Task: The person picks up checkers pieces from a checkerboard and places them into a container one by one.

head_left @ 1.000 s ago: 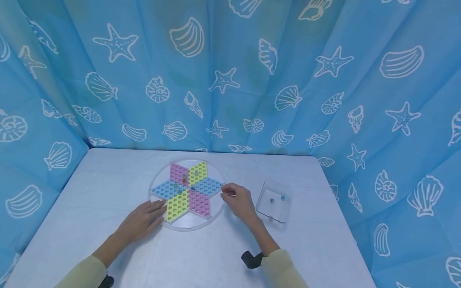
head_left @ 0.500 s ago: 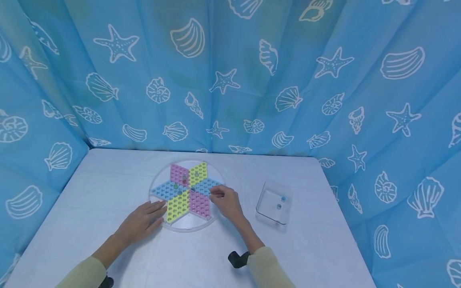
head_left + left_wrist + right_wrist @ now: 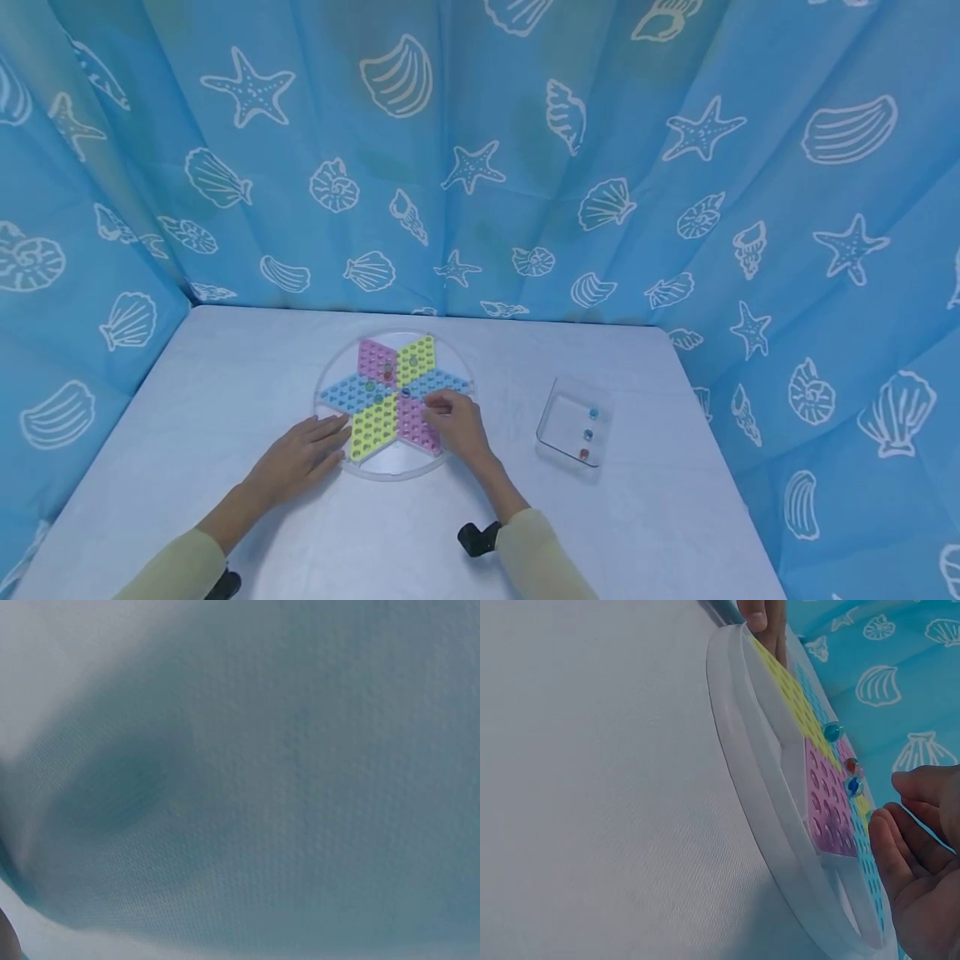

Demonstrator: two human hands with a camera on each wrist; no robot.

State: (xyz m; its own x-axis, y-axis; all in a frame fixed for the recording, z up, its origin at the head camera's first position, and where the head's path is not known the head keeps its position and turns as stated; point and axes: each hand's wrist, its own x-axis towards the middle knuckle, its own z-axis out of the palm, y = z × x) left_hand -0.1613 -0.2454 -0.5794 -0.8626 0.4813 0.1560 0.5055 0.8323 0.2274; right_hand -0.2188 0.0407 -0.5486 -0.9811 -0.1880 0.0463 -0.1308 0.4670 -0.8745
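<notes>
A Chinese checkers board [image 3: 372,429] with a pink, yellow and blue six-pointed star lies on the white table. My left hand [image 3: 298,458] rests at its left rim, fingers extended. My right hand [image 3: 457,423] hovers over the board's right side, near the blue and pink points, its fingers bent. In the right wrist view a gap shows between its bent digits [image 3: 924,859]; whether a marble is hidden among them cannot be seen. Several glass marbles sit on the board, among them a blue marble [image 3: 854,787], a red marble [image 3: 852,766] and a teal marble [image 3: 833,732].
A clear square tray [image 3: 551,410] stands right of the board, with a light-blue marble [image 3: 593,413], a darker marble [image 3: 588,435] and a red marble [image 3: 584,453] inside. A blue shell-patterned curtain [image 3: 480,225] rises behind the table. The left wrist view is mostly blurred blue-grey cloth [image 3: 300,787].
My right hand has moved left from the board's right edge to above the star. Marbles in the tray have rolled to its right side. My left hand stays put.
</notes>
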